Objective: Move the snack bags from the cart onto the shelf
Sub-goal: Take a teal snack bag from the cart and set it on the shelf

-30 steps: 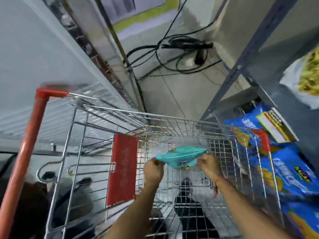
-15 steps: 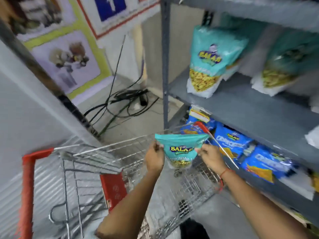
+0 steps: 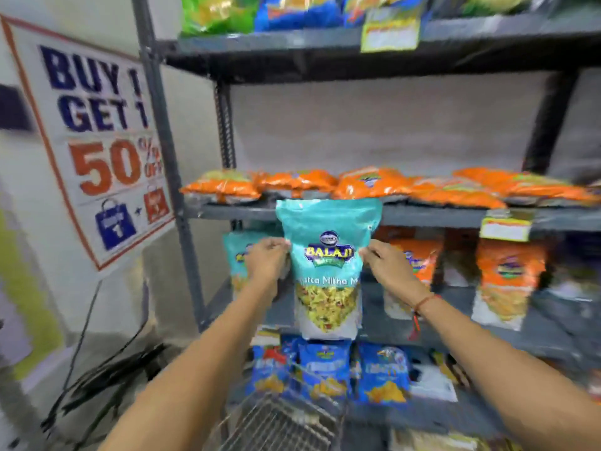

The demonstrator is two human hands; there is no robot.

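Note:
A teal snack bag with a yellow mix showing through its window hangs upright in front of the grey metal shelf. My left hand pinches its left edge and my right hand pinches its right edge. Behind it, on the same shelf level, stands another teal bag, partly hidden by my left hand. The wire cart shows only as a corner at the bottom centre.
Orange bags lie flat on the level above, and orange bags stand to the right. Blue bags fill the lower level. A sale poster hangs on the left wall, with black cables on the floor below.
Both hands lifted the teal bag out of the cart and raised it upright to the middle shelf level. The view tilted up from the cart to the shelves.

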